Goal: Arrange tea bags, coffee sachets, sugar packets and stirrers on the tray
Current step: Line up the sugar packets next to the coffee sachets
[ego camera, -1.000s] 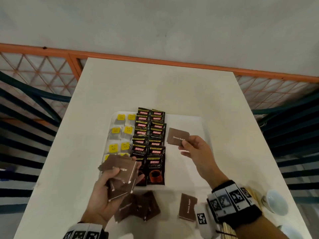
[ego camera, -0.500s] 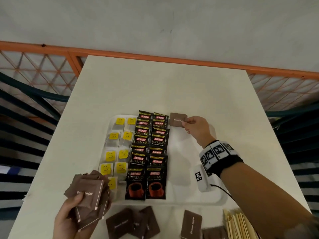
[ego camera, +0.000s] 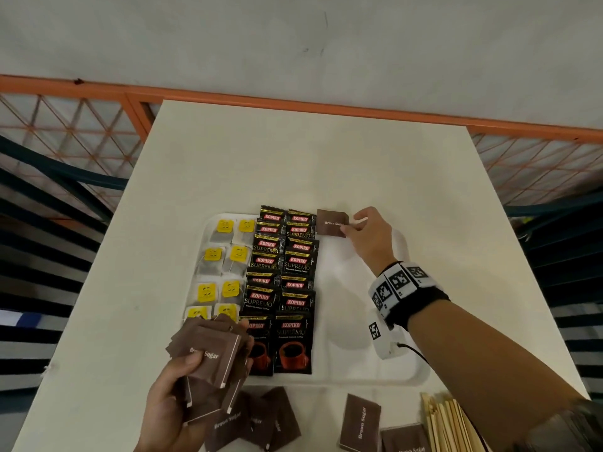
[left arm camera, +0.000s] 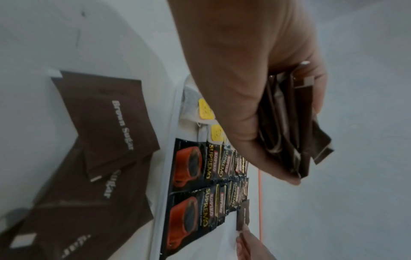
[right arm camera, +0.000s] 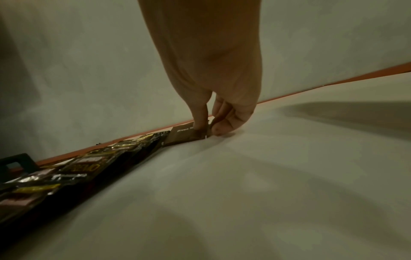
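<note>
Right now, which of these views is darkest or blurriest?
Right wrist view is darkest, dim and greenish, the coffee sachets smeared; left wrist view blurs the loose sugar packets; head view is bright and sharp, with straight rails bowed by the wide lens.

White table (ego camera: 326, 164), orange lattice railing (ego camera: 65, 132), grey wall (ego camera: 293, 37) behind

Coffee sachets (ego camera: 281, 282): glossy black foil. Sugar packets (ego camera: 208, 353): matt brown paper. Tea bags (ego camera: 222, 262): thin paper, yellow paper tags. Stirrers (ego camera: 447, 425): pale wood. Tray (ego camera: 385, 321): smooth white plastic. Table (ego camera: 293, 158): matt white.
</note>
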{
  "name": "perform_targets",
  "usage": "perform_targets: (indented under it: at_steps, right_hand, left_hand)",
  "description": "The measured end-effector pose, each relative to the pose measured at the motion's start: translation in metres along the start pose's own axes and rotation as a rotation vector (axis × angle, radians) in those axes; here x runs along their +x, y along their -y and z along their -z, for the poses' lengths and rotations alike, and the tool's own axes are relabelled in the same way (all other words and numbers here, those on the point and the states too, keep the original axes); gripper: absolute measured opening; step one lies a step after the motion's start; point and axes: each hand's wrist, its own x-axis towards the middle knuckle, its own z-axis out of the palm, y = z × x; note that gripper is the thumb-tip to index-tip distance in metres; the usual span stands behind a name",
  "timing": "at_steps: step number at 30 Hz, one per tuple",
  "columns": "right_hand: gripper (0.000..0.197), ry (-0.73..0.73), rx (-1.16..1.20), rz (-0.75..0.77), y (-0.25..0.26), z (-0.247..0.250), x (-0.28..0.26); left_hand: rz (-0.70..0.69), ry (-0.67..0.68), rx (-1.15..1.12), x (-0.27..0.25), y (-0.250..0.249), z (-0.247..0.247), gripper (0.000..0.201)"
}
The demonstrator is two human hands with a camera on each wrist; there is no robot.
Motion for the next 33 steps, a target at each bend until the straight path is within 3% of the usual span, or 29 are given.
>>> perform_targets:
  at_steps: [2, 5, 6, 10, 12, 14, 18, 23, 29, 33]
  right_hand:
    - [0.027, -0.015, 0.002, 0.019, 0.004, 0.004, -0.005]
    - [0.021, -0.006, 0.002, 0.061, 0.020, 0.012, -0.023]
    - [0.017, 0.027, 0.013, 0.075, 0.027, 0.014, -0.032]
    - [0.018, 0.408, -0.028, 0.085, 0.056, 0.021, -0.090]
    - [0.028, 0.586, 0.006, 0.079, 0.068, 0.024, -0.121]
    - [0.033, 0.661, 0.097, 0.055, 0.075, 0.023, -0.143]
    - [0.035, 0.632, 0.183, 0.057, 0.070, 0.012, -0.159]
    - [0.021, 0.588, 0.287, 0.018, 0.065, 0.011, -0.161]
    - [0.016, 0.573, 0.322, -0.013, 0.062, 0.018, -0.154]
    - [0.017, 0.531, 0.358, -0.029, 0.057, 0.022, -0.151]
  left_hand:
    - [0.045, -0.003, -0.030, 0.003, 0.005, -0.006, 0.058]
    - [0.007, -0.184, 0.052, 0.009, 0.010, -0.017, 0.052]
    - [0.056, -0.139, 0.002, 0.011, 0.017, -0.023, 0.045]
    - [0.056, -0.223, 0.162, 0.024, 0.021, -0.050, 0.058]
    - [0.064, -0.288, 0.208, 0.030, 0.023, -0.051, 0.040]
    - [0.084, -0.328, 0.252, 0.034, 0.025, -0.053, 0.035]
    - [0.115, -0.266, 0.267, 0.037, 0.026, -0.059, 0.081]
    - [0.110, -0.213, 0.194, 0.032, 0.026, -0.064, 0.066]
    - [0.132, -0.326, 0.175, 0.033, 0.026, -0.060, 0.067]
    - [0.122, -0.371, 0.184, 0.032, 0.025, -0.060, 0.026]
